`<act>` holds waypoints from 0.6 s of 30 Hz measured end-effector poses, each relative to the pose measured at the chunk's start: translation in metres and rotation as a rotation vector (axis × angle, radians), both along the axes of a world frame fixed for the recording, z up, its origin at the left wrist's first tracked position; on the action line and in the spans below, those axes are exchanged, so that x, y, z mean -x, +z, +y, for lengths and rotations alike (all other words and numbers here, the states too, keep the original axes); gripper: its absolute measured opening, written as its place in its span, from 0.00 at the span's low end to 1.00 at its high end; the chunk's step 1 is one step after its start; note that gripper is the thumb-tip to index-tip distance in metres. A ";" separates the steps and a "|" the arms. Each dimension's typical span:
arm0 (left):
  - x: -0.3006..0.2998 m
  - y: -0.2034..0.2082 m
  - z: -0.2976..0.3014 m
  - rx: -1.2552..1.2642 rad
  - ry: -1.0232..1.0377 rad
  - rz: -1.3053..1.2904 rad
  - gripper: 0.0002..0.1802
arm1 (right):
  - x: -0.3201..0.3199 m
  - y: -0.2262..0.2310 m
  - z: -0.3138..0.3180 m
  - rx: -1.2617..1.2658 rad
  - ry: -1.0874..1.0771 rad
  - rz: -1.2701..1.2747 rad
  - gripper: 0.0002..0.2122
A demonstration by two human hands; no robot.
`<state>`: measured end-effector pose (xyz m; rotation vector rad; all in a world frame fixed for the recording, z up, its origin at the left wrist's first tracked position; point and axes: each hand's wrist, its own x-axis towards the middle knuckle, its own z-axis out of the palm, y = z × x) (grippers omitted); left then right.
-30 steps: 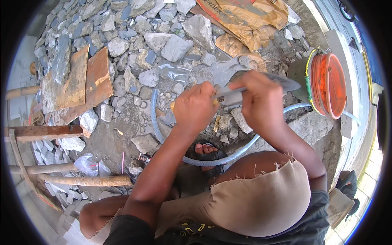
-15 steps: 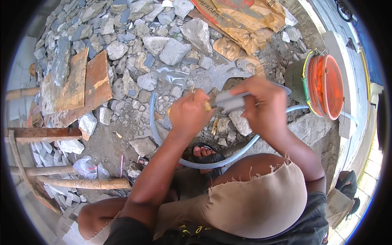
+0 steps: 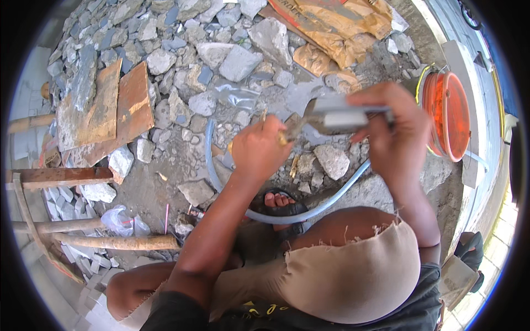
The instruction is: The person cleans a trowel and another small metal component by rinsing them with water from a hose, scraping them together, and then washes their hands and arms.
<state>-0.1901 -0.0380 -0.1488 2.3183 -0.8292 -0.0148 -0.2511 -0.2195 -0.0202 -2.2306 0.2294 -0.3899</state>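
Observation:
My left hand (image 3: pixel 258 144) is closed around the yellowish handle of what looks like a trowel (image 3: pixel 295 130), whose metal neck and grey blade point to the right. In my right hand (image 3: pixel 395 124), the fingers and thumb grip a flat grey piece (image 3: pixel 346 119) that lies along the blade. Motion blurs this piece, so its kind is unclear, and the far end of the blade is partly hidden by my fingers. Both hands are above the rubble-strewn ground, in front of my bent knee.
Broken concrete (image 3: pixel 240 66) is heaped ahead. A blue hose (image 3: pixel 326 208) curves around my sandalled foot (image 3: pixel 281 201). An orange bucket (image 3: pixel 450 116) stands at the right, near a torn brown paper sack (image 3: pixel 353 33). Wooden boards (image 3: pixel 130 105) and poles (image 3: pixel 116 243) lie left.
My right hand has moved right and slightly up along the blade with the grey piece. My left hand stays nearly in place on the handle. The view has shifted slightly.

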 end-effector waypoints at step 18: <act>-0.019 -0.010 0.008 0.337 -0.091 1.020 0.14 | 0.011 0.004 -0.002 -0.184 -0.146 -0.123 0.16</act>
